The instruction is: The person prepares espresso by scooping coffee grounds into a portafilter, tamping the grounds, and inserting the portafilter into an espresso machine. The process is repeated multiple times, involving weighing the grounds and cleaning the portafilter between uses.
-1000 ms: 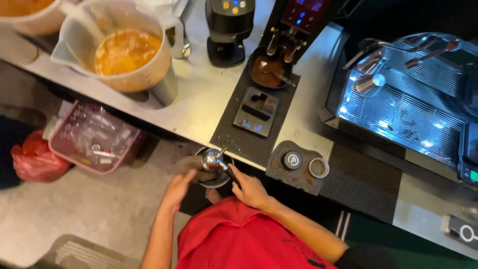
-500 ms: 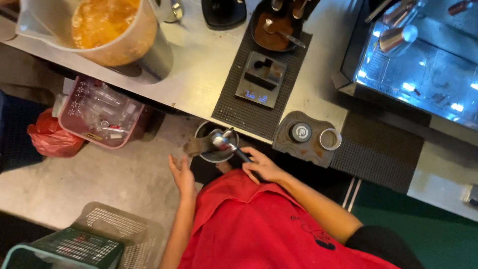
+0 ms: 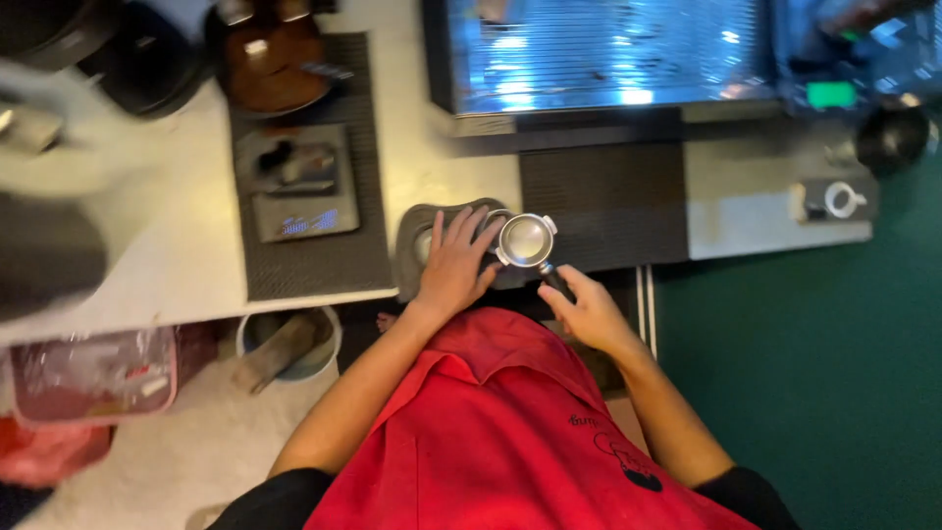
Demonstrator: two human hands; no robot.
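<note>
The portafilter point(image 3: 527, 240) has been brought up from the low position by the bin point(image 3: 287, 345), where it was seen half a second ago, and is now held level over the near edge of the desk point(image 3: 186, 265), above the dark tamping mat point(image 3: 417, 257). Its basket faces up and appears bare metal; no grounds can be made out in it.

The right hand point(image 3: 587, 312) is closed round the black handle, which points toward the person. The left hand point(image 3: 453, 265) is spread flat, fingers wide, on the mat just left of the basket, its fingertips touching or nearly touching the rim; contact cannot be confirmed.

The scale point(image 3: 297, 191) lies on the ribbed mat to the left, apart from both hands. The espresso machine point(image 3: 599, 54) stands at the far side, its drip tray directly beyond the portafilter.

Judgement: emptying at the bin seems finished, and the portafilter has been returned to the work area, steadied by both hands.
</note>
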